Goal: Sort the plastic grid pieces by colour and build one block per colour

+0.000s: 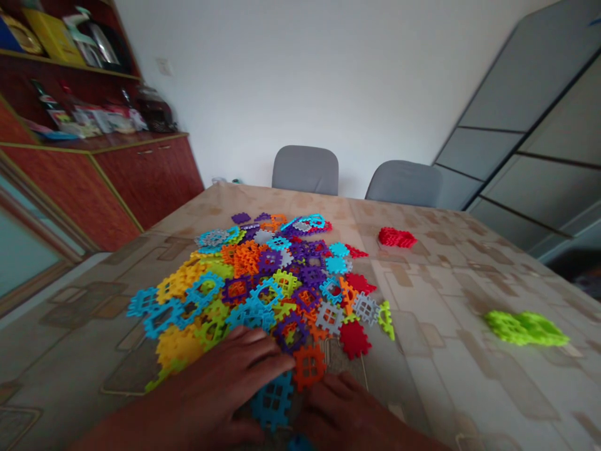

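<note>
On the patterned tabletop (446,285), left hand (237,371) and right hand (345,410) flank a blue piece (273,401), slightly apart, grip unclear.

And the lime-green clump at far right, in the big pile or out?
Out: the lime-green clump lies on the tablecloth, apart from the big pile.

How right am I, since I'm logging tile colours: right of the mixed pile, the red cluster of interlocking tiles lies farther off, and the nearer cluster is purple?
The nearer cluster is lime green, not purple, as the head view shows. The red cluster does lie farther off, right of the mixed pile.
</note>
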`<state>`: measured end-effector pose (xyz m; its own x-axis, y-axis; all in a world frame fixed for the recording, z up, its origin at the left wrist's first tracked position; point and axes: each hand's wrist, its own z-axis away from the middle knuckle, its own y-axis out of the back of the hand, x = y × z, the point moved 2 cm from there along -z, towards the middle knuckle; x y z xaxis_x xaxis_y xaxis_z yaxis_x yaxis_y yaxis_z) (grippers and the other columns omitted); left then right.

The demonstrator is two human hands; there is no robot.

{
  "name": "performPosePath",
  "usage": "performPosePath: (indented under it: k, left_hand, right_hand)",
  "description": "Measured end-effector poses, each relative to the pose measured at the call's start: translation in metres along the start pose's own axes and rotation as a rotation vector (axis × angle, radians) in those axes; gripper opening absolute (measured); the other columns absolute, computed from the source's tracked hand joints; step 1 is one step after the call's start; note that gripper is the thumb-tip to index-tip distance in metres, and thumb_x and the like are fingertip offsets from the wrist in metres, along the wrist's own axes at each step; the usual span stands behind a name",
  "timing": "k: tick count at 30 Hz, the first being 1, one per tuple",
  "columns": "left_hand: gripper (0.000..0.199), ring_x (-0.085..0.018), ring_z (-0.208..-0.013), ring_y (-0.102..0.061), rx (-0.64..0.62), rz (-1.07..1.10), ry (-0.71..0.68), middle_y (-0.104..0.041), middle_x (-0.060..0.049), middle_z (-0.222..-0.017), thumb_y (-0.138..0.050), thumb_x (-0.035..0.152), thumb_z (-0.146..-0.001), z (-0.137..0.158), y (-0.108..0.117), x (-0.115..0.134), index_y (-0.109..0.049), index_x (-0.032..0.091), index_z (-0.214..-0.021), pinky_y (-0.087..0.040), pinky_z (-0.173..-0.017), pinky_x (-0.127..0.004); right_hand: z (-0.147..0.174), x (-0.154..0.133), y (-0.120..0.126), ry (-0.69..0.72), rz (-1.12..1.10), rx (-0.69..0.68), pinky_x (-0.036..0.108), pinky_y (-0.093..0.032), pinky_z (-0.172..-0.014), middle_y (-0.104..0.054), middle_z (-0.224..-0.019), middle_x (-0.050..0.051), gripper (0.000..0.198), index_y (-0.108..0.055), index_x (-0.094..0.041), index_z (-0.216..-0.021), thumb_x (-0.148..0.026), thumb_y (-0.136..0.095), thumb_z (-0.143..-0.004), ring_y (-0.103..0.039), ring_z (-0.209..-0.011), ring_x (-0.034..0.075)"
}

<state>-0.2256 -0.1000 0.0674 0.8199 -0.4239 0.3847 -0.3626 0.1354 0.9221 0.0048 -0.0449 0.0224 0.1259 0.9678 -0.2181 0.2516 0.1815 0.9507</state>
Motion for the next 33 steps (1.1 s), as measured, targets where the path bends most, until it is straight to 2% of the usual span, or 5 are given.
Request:
performPosePath:
  k: [6,13,20,28,33]
  left_hand:
    - [0.036,-0.029,-0.119,-0.064,0.372,-0.121,0.182,-0.069,-0.004,-0.130,-0.058,0.051,-0.101,0.013,0.025,-0.053,-0.065,0.033,-0.131,-0.049,-0.105,-0.040]
    - [0.041,-0.032,-0.124,-0.062,0.261,-0.212,0.122,-0.067,-0.008,-0.136,-0.064,0.043,-0.097,0.009,0.014,-0.058,-0.062,0.031,-0.136,-0.052,-0.103,-0.044]
    - [0.089,-0.035,-0.135,-0.051,0.180,-0.199,0.155,-0.056,-0.007,-0.148,-0.088,0.023,-0.072,0.014,-0.001,-0.064,-0.046,0.035,-0.149,-0.044,-0.111,-0.050]
    - [0.071,-0.033,-0.136,-0.050,0.151,-0.090,0.122,-0.056,-0.007,-0.146,-0.076,0.018,-0.083,0.009,0.000,-0.054,-0.050,0.036,-0.146,-0.043,-0.112,-0.049]
    - [0.080,-0.030,-0.134,-0.053,-0.072,0.104,0.126,-0.056,-0.002,-0.148,-0.082,0.021,-0.080,0.010,0.004,-0.017,-0.047,0.043,-0.149,-0.046,-0.111,-0.042]
  right_hand:
    - [0.009,0.008,-0.014,-0.015,0.129,0.034,0.028,-0.046,-0.068,-0.070,-0.088,-0.003,0.015,-0.060,-0.022,-0.087,-0.027,-0.060,-0.101,-0.062,-0.074,0.014]
    - [0.016,0.020,-0.001,-0.051,0.242,0.075,0.031,-0.048,-0.068,-0.069,-0.086,-0.002,0.008,-0.060,-0.021,-0.093,-0.024,-0.068,-0.094,-0.063,-0.074,0.017]
    - [0.023,0.029,0.017,-0.151,0.307,-0.012,0.035,-0.053,-0.076,-0.074,-0.094,0.003,0.013,-0.064,-0.019,-0.099,-0.022,-0.070,-0.088,-0.069,-0.081,0.021]
    - [0.030,0.035,0.038,-0.187,0.317,-0.067,0.036,-0.058,-0.071,-0.076,-0.101,0.007,0.013,-0.066,-0.019,-0.100,-0.017,-0.068,-0.088,-0.072,-0.085,0.025]
    - [0.026,0.032,0.039,-0.229,0.233,-0.117,0.039,-0.059,-0.081,-0.075,-0.114,0.011,0.025,-0.068,-0.018,-0.110,-0.021,-0.072,-0.086,-0.072,-0.097,0.028]
